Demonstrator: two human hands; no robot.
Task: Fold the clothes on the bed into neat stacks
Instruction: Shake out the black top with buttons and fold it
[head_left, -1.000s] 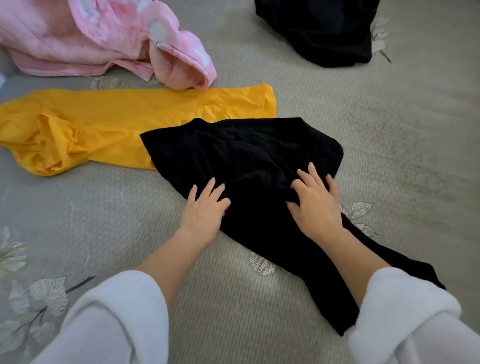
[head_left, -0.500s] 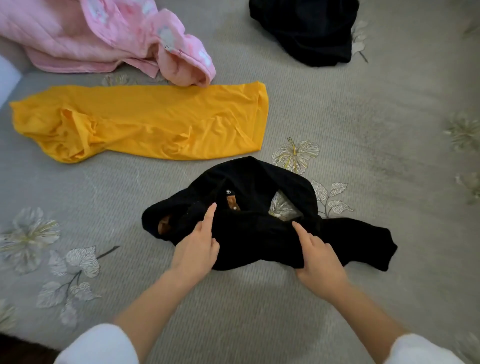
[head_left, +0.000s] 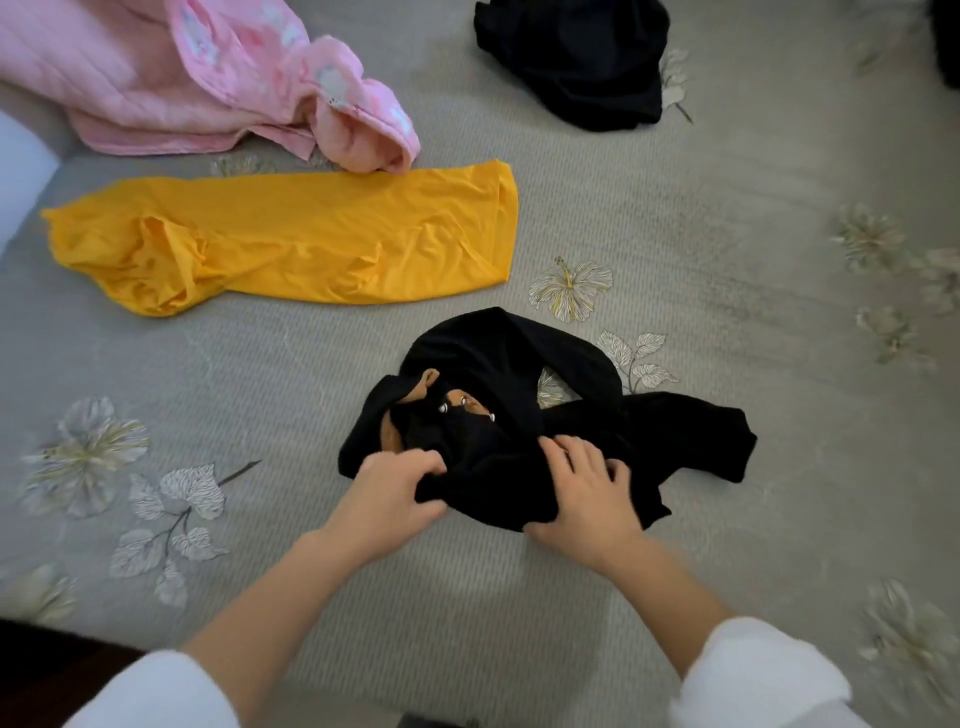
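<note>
We hold the bunched black garment (head_left: 483, 364) on the bed (head_left: 260, 395) by its near edge, left hand (head_left: 387, 496) and right hand (head_left: 584, 493) both curled into cloth; its bulk lies at 12 o'clock, long axis 9-to-3, trailing end nearer the right hand.

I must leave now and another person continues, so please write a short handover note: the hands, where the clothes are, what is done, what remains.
Left hand and right hand both grip the bunched black garment, near the front edge of the bed.
Yellow garment lies spread out behind it; pink garment and second black garment are heaped farther back.
Done: no neat stack visible.
Left: fold all four pieces and stack them.
</note>
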